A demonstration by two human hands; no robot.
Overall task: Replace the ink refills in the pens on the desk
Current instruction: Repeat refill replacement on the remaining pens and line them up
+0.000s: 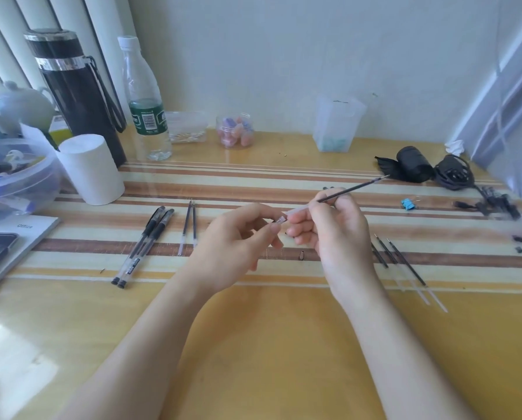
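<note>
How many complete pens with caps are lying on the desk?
2. One pen and a second pen lie side by side, left of the left hand. Others may be hidden.

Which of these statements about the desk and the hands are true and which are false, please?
1. The right hand holds a refill, tip pointing up and to the right. True.
2. The left hand lies flat on the desk. False: it is raised and pinches a small clear piece at the refill's end.
3. Two pens lie side by side left of the hands. True.
4. The blue binder clip lies between those pens. False: it lies far right, near the black cables.
5. The water bottle lies on its side. False: it stands upright beside the black flask.
</note>
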